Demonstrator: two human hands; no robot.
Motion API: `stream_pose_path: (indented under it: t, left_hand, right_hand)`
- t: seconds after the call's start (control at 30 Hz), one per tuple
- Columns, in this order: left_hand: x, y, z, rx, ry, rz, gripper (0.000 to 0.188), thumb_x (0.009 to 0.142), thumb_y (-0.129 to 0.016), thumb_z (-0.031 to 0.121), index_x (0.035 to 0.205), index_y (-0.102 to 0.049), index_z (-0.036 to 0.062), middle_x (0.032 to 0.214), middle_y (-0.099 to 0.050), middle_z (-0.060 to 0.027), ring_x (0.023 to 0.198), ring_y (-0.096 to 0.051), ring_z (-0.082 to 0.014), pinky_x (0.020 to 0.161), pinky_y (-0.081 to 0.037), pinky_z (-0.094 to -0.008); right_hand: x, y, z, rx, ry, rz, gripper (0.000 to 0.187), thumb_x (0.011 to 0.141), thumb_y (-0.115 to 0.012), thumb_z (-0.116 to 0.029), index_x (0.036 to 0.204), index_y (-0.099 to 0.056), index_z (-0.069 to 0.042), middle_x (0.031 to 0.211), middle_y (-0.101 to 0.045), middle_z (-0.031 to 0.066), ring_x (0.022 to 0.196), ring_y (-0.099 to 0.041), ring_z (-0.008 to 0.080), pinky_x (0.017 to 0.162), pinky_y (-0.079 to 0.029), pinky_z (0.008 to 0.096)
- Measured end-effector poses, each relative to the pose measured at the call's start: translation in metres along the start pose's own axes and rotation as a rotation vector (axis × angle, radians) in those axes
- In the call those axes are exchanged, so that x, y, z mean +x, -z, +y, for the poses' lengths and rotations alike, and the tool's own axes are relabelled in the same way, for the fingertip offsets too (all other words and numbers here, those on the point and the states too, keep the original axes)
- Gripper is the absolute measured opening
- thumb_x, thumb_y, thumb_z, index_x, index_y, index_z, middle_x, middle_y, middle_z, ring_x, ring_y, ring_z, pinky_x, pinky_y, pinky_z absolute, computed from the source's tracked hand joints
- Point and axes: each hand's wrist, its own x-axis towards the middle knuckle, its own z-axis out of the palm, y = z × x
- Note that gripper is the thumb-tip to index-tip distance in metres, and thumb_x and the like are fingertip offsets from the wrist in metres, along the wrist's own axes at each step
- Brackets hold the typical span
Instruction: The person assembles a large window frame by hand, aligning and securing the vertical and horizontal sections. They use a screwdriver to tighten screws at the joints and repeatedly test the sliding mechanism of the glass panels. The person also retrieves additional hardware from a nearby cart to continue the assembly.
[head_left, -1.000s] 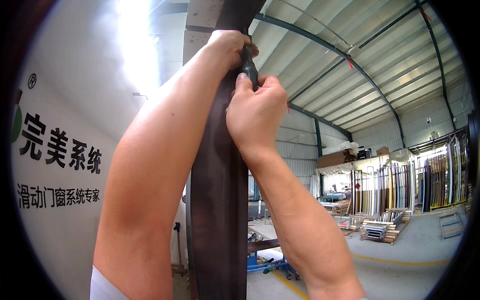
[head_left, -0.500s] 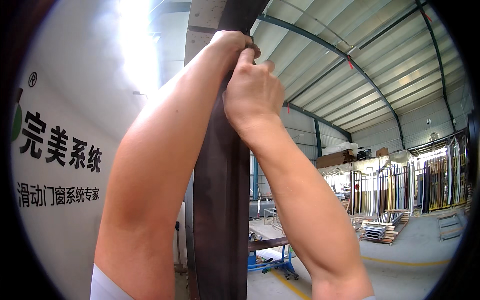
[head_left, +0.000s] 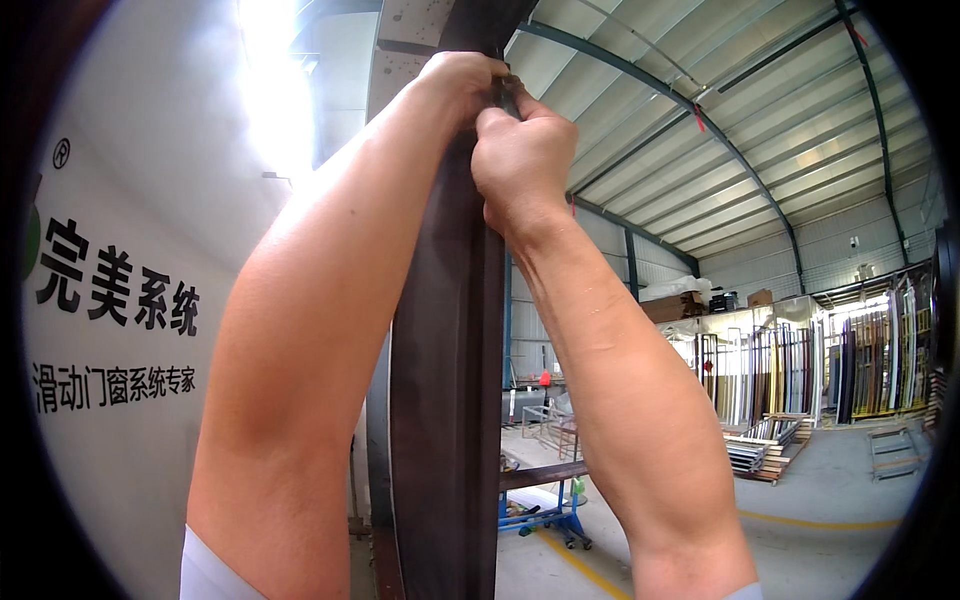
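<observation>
Both my arms reach up along a tall dark brown metal post (head_left: 445, 400), close to where it meets the top crosspiece. My left hand (head_left: 462, 80) curls around the post's upper right edge, with its fingers closed and partly hidden. Just below and to the right, my right hand (head_left: 528, 150) is closed, thumb and forefinger at the same spot. A small dark piece (head_left: 505, 98) shows between the two hands; its kind is too small and covered to make out.
A white wall panel (head_left: 110, 420) with dark lettering stands at the left. Behind the post is a blue wheeled stand (head_left: 560, 520). Racks of upright profiles (head_left: 770, 375) and a pallet of stacked strips (head_left: 770, 450) stand farther back at the right.
My right hand has turned and shifted slightly right, its thumb and forefinger now spaced around the small dark piece. My left hand has moved up slightly and stays at the post's top.
</observation>
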Motion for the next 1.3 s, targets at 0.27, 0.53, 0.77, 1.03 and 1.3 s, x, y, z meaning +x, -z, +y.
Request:
stream_pose_path:
  t: [0.27,0.53,0.77,1.03,1.3]
  left_hand:
    - [0.0,0.007,0.002,0.17,-0.047,-0.007,0.017,0.096,-0.062,0.009,0.092,-0.072,-0.0039,0.089,-0.072,-0.0136,0.077,-0.067,-0.0228,0.069,-0.056,-0.0389]
    - [-0.022,0.001,0.006,0.056,-0.061,0.036,0.015,0.094,-0.064,0.007,0.092,-0.073,-0.0056,0.089,-0.073,-0.0149,0.078,-0.069,-0.0239,0.072,-0.058,-0.0381]
    - [-0.012,0.006,-0.003,0.152,-0.094,0.091,0.012,0.092,-0.067,0.004,0.092,-0.073,-0.0065,0.088,-0.072,-0.016,0.078,-0.069,-0.0244,0.072,-0.058,-0.0381]
    - [-0.033,0.003,0.001,0.089,-0.074,0.052,0.012,0.089,-0.07,0.006,0.091,-0.074,-0.005,0.089,-0.072,-0.0126,0.077,-0.069,-0.0214,0.069,-0.056,-0.036]
    - [-0.046,-0.001,0.005,0.262,-0.087,0.091,0.014,0.091,-0.069,0.008,0.093,-0.075,-0.0044,0.088,-0.072,-0.0117,0.077,-0.068,-0.0202,0.069,-0.056,-0.0352]
  right_hand:
    - [-0.012,-0.002,-0.019,-1.069,0.397,0.047,0.038,0.087,-0.059,-0.007,0.123,-0.066,0.004,0.081,-0.07,0.0213,0.085,-0.073,0.0322,0.076,-0.058,0.0412]
    - [-0.004,0.003,-0.03,-0.911,0.295,-0.168,0.028,0.082,-0.059,-0.008,0.104,-0.068,0.005,0.098,-0.072,0.0272,0.093,-0.072,0.0393,0.084,-0.058,0.0457]
    - [-0.002,0.01,-0.02,-0.481,0.147,-0.11,0.04,0.083,-0.052,-0.005,0.119,-0.068,0.005,0.102,-0.072,0.0266,0.098,-0.07,0.0412,0.091,-0.056,0.0432]
    - [-0.003,0.008,-0.017,-0.535,0.202,-0.049,0.048,0.08,-0.057,-0.004,0.127,-0.066,0.002,0.1,-0.071,0.0288,0.096,-0.07,0.0411,0.091,-0.053,0.0432]
    - [-0.009,0.015,-0.018,-0.664,0.257,-0.09,0.042,0.084,-0.054,-0.004,0.124,-0.061,0.005,0.1,-0.072,0.0264,0.097,-0.071,0.0407,0.088,-0.056,0.047]
